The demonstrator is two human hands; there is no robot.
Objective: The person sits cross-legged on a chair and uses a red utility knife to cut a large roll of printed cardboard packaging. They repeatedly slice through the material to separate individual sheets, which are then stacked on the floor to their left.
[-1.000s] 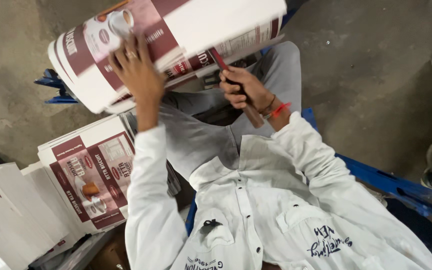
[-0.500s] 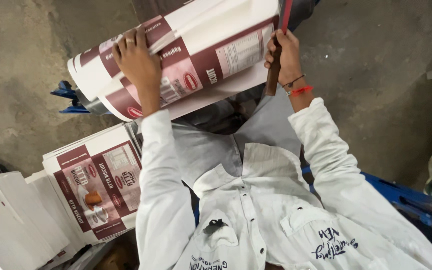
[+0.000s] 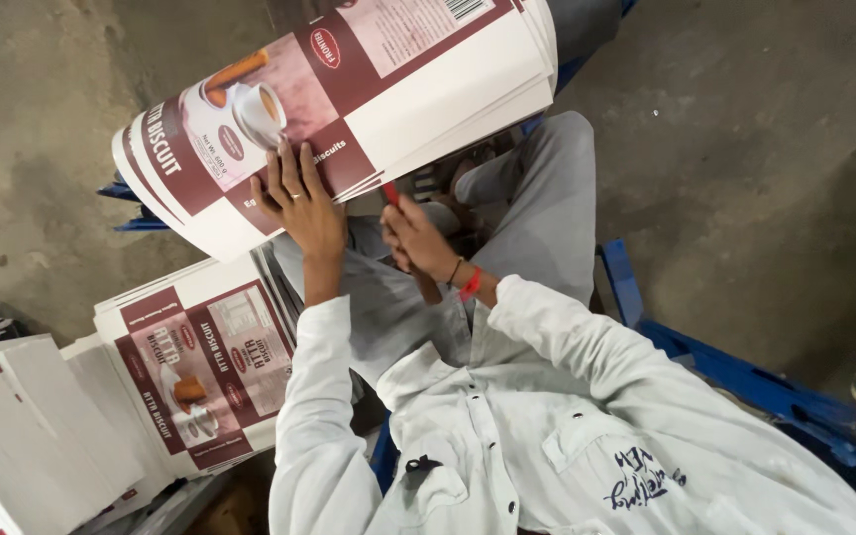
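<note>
- The white stack [image 3: 22, 436], left of and below the curled sheets, is cut off by the left and bottom edges, so its full extent cannot be seen.
- The flat pile of printed cartons [image 3: 195, 367] lies below the curled sheets; a white sleeve hides its right edge.
- The curled sheets [image 3: 349, 99], a thick bundle of maroon-and-white printed card, arch over the person's lap; the top edge of the view cuts them off.
- The left hand [image 3: 301, 203] lies palm-down on the lower curve of the curled sheets, fingers spread and pointing up, pressing rather than clasping; a ring shows on one finger.
- The right hand [image 3: 423, 243], just under the curled sheets' lower edge, is clenched around a dark tool handle [image 3: 429, 287] with a red tip; the tool's working end is hidden beneath the sheets and hard to make out.
- The blue frame [image 3: 735, 372] runs right of and below the curled sheets, partly hidden by the person's body.
</note>
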